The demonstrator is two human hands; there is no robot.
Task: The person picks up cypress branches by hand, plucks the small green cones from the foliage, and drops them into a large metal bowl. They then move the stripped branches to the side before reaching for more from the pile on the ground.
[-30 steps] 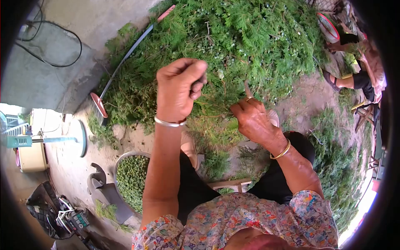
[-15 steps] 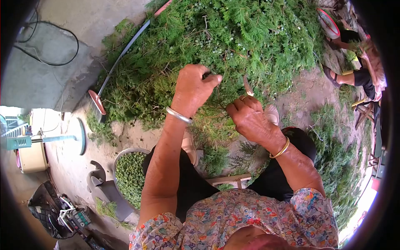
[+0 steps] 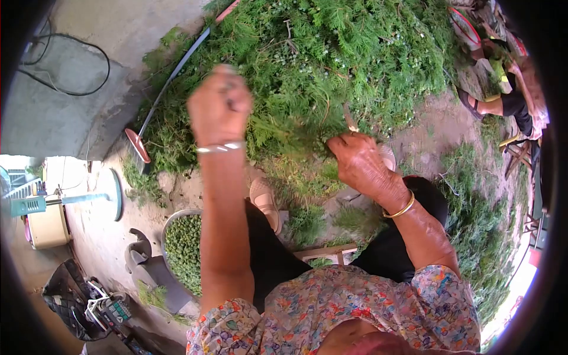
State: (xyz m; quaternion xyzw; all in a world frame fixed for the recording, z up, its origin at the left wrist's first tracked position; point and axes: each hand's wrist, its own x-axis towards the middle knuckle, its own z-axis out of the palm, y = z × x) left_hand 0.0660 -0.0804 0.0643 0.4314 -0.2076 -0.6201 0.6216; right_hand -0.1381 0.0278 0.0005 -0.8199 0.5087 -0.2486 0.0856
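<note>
My left hand, a silver bangle at its wrist, is raised over the left part of a large heap of evergreen branches. Its fingers look curled, but motion smears them and hides anything inside. Lower and to the right, my right hand, with a gold bangle, is closed on a leafy evergreen sprig that reaches left, its foliage blurred. Just above the right knuckles a pale cut branch end sticks out of the heap. Small round green cones or berries dot the heap's foliage.
A round basin full of green cones stands left of my legs. A broom leans at the heap's left edge. A pedestal fan is farther left. Another person's leg shows at right, near more cut branches.
My left hand has swung left and up, away from my right hand. The right hand has shifted slightly, still gripping the sprig.
</note>
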